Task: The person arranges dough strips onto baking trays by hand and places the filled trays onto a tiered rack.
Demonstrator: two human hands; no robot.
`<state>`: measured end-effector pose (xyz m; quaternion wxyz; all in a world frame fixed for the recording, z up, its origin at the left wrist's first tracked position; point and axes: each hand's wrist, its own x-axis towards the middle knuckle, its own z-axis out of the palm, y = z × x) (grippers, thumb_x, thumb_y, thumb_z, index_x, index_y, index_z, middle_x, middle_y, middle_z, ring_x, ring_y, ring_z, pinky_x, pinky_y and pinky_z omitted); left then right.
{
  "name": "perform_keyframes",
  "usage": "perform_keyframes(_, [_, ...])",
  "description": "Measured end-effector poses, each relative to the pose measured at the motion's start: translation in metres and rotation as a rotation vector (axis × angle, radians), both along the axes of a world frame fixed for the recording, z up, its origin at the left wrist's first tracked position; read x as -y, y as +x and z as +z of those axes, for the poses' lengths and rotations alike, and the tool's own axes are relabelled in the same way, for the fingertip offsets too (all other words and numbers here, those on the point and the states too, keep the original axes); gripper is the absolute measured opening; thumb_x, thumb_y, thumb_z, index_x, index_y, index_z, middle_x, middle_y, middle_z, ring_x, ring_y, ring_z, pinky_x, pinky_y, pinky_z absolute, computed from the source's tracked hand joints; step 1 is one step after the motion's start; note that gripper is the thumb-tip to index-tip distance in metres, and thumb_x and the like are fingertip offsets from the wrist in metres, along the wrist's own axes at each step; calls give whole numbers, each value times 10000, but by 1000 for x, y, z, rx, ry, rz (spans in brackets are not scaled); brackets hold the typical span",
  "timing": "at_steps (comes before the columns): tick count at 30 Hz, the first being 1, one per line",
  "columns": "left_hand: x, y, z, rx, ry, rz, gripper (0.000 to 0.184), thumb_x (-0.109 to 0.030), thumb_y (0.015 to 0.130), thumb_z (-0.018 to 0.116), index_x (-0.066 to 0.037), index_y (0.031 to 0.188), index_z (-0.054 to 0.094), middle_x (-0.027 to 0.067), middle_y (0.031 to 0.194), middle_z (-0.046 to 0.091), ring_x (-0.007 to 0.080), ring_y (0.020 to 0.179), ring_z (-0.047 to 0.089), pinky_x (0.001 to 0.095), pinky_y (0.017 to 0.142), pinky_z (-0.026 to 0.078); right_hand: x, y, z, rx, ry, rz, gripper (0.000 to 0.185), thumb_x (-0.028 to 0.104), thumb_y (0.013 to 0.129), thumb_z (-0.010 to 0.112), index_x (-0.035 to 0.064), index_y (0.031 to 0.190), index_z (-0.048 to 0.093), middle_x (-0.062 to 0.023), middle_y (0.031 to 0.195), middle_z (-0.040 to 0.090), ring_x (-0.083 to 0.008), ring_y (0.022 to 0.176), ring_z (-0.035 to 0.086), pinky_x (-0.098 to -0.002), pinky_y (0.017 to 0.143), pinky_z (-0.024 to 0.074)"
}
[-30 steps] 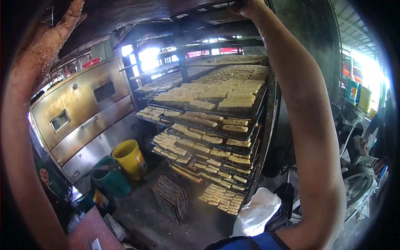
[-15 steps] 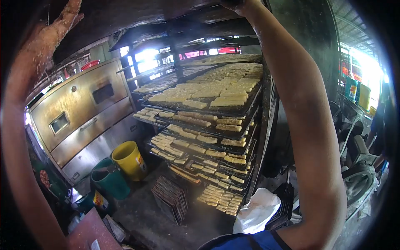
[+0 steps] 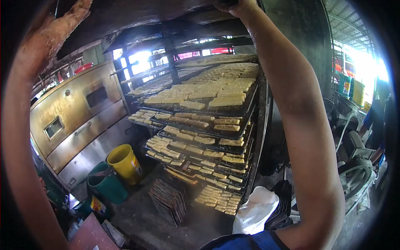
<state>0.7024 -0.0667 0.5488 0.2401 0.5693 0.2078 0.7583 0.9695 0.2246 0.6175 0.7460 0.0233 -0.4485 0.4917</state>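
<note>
Both my arms reach up overhead to a dark baking tray [image 3: 133,18], whose underside fills the top of the view. My left hand [image 3: 75,16], dusted with pale crumbs or flour, grips its left side; the fingertips are partly cut off by the frame. At the tray's right side my right hand [image 3: 235,7] is closed on the edge, its fingers in shadow. Below it stands a tall rack [image 3: 259,121] loaded with trays of pale, stick-shaped dough pieces [image 3: 204,85]. What lies on the raised tray is hidden from me.
A metal oven [image 3: 77,112] with small windows stands to the left. Near it are a yellow bucket [image 3: 125,164] and a green bucket [image 3: 106,183]. Stacked dark trays [image 3: 168,200] lean on the floor. A white sack [image 3: 256,210] sits by the rack; machinery [image 3: 356,171] is at right.
The view has turned slightly, so the rack and oven sit a little further left. My left hand shows slightly further right. Both hands remain on the overhead tray.
</note>
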Motion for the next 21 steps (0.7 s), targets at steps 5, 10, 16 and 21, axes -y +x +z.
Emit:
perform_keyframes(5, [-1,10,-3,4,28,-31,330,-203,995,557,-16,1227,414,203,1197,478,254,925,618,308,716,559,10,-4,-7,-37,-19,7,424,344,1020,332,61,1244,555,-188,1183,647,-407,1028,649,-610,819,544])
perform_keyframes(10, [-6,31,-11,23,64,-58,284,-172,992,567,-15,1191,439,201,1157,496,259,885,627,304,677,571,13,14,1,40,-88,-108,366,259,1004,397,30,1248,547,-198,1136,654,-409,1006,653,-625,803,546])
perform_keyframes(16, [-21,46,-9,-11,6,-108,219,-77,988,500,15,1173,427,202,1099,533,226,859,636,294,636,574,10,37,3,321,158,-108,275,148,971,487,-18,1171,577,-241,1065,663,-412,948,676,-604,766,586])
perform_keyframes(21, [-22,36,-1,-12,-7,-111,218,-84,985,502,20,1163,432,198,1079,541,226,841,638,290,626,571,23,34,0,374,202,-78,236,111,956,505,-22,1120,611,-238,1042,672,-386,914,690,-556,736,611])
